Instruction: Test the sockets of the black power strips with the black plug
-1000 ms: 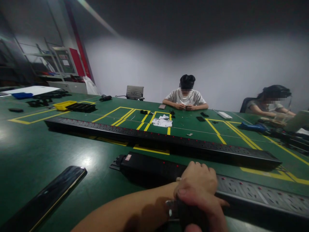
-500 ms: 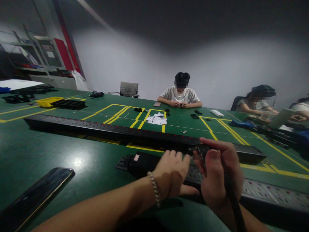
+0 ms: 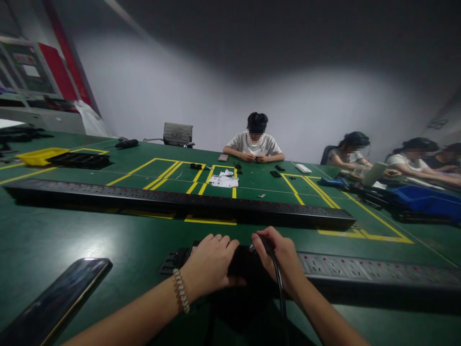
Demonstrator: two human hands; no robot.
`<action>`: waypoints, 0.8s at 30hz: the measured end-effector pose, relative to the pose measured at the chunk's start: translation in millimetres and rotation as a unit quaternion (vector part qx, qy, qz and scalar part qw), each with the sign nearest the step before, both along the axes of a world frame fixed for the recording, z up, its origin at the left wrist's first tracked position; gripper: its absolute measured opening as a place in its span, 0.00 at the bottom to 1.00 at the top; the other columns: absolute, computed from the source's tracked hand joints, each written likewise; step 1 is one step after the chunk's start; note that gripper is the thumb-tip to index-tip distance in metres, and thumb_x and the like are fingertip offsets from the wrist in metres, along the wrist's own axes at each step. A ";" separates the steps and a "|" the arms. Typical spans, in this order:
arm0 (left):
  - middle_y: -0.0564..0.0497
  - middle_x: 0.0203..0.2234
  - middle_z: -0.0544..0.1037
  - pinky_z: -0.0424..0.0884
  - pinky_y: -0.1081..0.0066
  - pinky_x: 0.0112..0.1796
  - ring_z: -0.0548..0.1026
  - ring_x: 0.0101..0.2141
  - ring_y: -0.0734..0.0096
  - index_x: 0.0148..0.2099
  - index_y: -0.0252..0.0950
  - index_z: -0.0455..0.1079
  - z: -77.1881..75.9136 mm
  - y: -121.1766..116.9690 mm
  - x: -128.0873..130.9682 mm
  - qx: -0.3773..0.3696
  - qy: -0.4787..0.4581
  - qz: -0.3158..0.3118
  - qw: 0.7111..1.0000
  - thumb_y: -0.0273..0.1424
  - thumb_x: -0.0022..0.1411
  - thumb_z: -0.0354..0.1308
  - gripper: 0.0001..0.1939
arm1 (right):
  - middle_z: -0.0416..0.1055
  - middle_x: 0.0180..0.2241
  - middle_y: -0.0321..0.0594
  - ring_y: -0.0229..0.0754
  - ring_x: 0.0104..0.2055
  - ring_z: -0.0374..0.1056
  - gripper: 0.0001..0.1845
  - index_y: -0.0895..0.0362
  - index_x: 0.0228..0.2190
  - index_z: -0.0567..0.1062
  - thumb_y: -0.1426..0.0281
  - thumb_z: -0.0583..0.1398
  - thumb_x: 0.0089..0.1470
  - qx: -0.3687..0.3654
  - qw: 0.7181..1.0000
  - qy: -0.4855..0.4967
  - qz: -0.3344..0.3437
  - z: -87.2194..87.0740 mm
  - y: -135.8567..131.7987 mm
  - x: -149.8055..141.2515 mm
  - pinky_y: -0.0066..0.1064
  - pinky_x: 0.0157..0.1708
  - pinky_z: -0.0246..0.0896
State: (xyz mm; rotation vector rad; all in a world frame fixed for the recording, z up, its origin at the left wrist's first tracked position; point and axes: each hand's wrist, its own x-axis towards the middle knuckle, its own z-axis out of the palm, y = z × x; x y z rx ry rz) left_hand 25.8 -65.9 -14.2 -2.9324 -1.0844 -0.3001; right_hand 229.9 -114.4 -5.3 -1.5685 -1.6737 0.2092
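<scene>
Head view: a green table (image 3: 144,245) is spreading from near to far, yellow lines running across it. At its far side a person in a white shirt (image 3: 248,144) is sitting with both hands together, and other people are sitting at the far right. A grey chair (image 3: 178,133) is standing to that person's left in the scene. A far power strip (image 3: 180,199), long and black, is lying across the middle; a near power strip (image 3: 360,274) is lying on its near side, extending off to the right. A blue bin (image 3: 428,202) is resting at the right, and a yellow tray (image 3: 38,156) at the far left.

The left hand (image 3: 209,263) is gripping the near power strip towards its left end, fingers curling over the far edge. Just to its right, the right hand (image 3: 283,257) is narrowly pinching a plug (image 3: 264,244). A phone (image 3: 61,300) is lying near left. The plug's metal end is pointing left; whether it is touching the strip, I cannot tell.
</scene>
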 end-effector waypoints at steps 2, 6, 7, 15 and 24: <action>0.44 0.39 0.77 0.66 0.57 0.42 0.75 0.40 0.51 0.50 0.38 0.69 0.9 -4.7 -10.3 0.000 0.001 0.008 1.000 0.58 0.53 0.64 0.33 | 0.77 0.24 0.35 0.40 0.25 0.74 0.14 0.53 0.33 0.76 0.57 0.58 0.63 0.005 1.000 -0.009 0.003 2.5 -7.0 -4.1 0.27 0.26 0.61; 0.45 0.41 0.77 0.66 0.58 0.42 0.75 0.41 0.51 0.52 0.39 0.69 2.2 -7.4 -31.1 -0.005 -0.002 0.014 1.000 0.58 0.53 0.64 0.34 | 0.79 0.26 0.36 0.41 0.28 0.76 0.15 0.53 0.34 0.78 0.58 0.57 0.63 0.004 1.000 -0.023 0.015 7.7 -17.8 -13.5 0.28 0.28 0.63; 0.46 0.41 0.77 0.66 0.57 0.43 0.75 0.41 0.51 0.52 0.39 0.69 2.4 -7.5 -34.5 -0.007 -0.005 0.013 1.000 0.58 0.53 0.64 0.34 | 0.79 0.27 0.36 0.41 0.29 0.77 0.15 0.53 0.35 0.78 0.58 0.56 0.64 -0.001 0.999 -0.028 0.020 7.7 -19.1 -16.1 0.28 0.29 0.63; 0.45 0.41 0.77 0.66 0.57 0.46 0.75 0.44 0.51 0.52 0.38 0.69 3.6 -9.1 -36.8 -0.007 -0.014 0.007 1.000 0.55 0.55 0.64 0.31 | 0.79 0.29 0.39 0.42 0.30 0.76 0.16 0.53 0.37 0.77 0.57 0.54 0.65 -0.005 0.996 -0.084 0.027 -2.2 -18.9 -27.9 0.29 0.32 0.64; 0.44 0.43 0.77 0.67 0.57 0.45 0.76 0.44 0.51 0.53 0.39 0.69 5.7 -9.9 -38.3 -0.020 -0.018 0.002 1.000 0.56 0.56 0.63 0.32 | 0.79 0.28 0.39 0.42 0.29 0.76 0.15 0.53 0.36 0.76 0.57 0.55 0.64 0.000 0.995 -0.096 0.012 -2.4 -15.8 -31.4 0.28 0.31 0.63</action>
